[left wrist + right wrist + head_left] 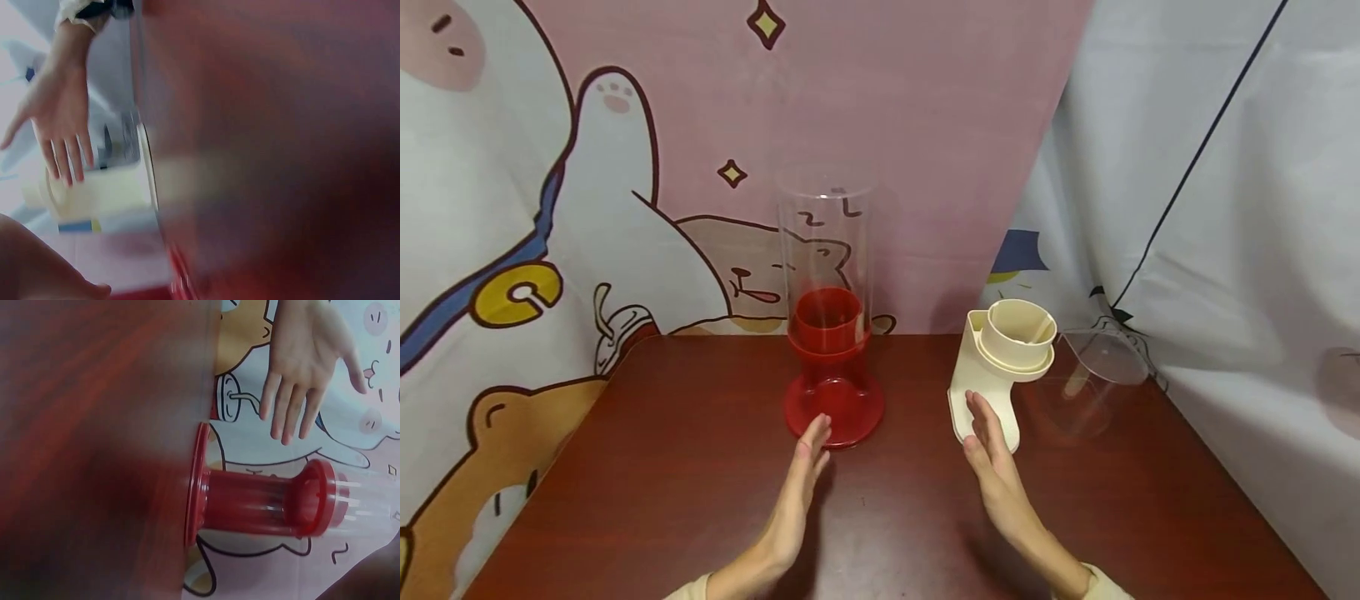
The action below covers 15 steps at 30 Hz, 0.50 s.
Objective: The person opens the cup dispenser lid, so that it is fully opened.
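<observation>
Both hands hover over the table with palms facing each other and fingers straight, holding nothing. My left hand [796, 492] is nearest a red stand [835, 408] with a round base and a cup-like top. A tall clear cylinder [826, 233] stands upright on that red stand. In front of a cream stand [988, 400] is my right hand [1000, 483], its fingertips overlapping the stand's base in the head view; contact cannot be told. The cream stand carries a round collar [1018, 333] on top. In the right wrist view the left hand [303, 369] shows its open palm.
Right of the cream stand, a clear cylinder [1105, 358] stands on the table near its right edge. The dark red-brown table [685, 467] meets a pink cartoon-printed cloth [940, 167] at the back and a white cloth [1247, 250] on the right.
</observation>
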### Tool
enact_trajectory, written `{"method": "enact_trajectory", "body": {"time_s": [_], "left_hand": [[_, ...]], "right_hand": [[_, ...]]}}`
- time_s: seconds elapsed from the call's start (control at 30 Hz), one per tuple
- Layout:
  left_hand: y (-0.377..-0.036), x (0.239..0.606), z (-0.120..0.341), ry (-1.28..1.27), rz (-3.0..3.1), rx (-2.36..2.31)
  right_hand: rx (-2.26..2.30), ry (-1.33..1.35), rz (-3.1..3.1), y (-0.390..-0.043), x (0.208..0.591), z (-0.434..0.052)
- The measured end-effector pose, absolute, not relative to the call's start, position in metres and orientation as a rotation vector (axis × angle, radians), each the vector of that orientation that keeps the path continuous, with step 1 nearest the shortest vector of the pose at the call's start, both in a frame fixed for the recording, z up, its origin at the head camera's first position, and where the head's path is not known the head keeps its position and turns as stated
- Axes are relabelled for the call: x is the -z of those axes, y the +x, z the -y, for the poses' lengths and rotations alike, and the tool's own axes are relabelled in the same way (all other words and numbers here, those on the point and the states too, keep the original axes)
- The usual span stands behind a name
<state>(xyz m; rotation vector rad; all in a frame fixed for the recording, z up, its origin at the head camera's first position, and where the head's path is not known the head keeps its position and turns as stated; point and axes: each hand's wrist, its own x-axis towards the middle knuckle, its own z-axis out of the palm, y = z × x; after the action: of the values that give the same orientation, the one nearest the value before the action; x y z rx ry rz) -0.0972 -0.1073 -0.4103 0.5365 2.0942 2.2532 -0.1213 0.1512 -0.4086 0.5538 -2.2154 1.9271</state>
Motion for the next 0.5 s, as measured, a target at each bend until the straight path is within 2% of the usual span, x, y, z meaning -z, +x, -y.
{"method": "enact_trajectory", "body": {"time_s": [0.3,0.5], "left_hand": [[-0.146,0.386,0.144,0.424,-2.311,-2.332],[-0.179,0.369,0.147,0.455,-2.447,-2.278]], "right_hand": [[-1.972,0.583,2.225,-0.151,0.395,-0.110],[-1.929,0.644,2.278,-0.175,0.367,-0.077]]}}
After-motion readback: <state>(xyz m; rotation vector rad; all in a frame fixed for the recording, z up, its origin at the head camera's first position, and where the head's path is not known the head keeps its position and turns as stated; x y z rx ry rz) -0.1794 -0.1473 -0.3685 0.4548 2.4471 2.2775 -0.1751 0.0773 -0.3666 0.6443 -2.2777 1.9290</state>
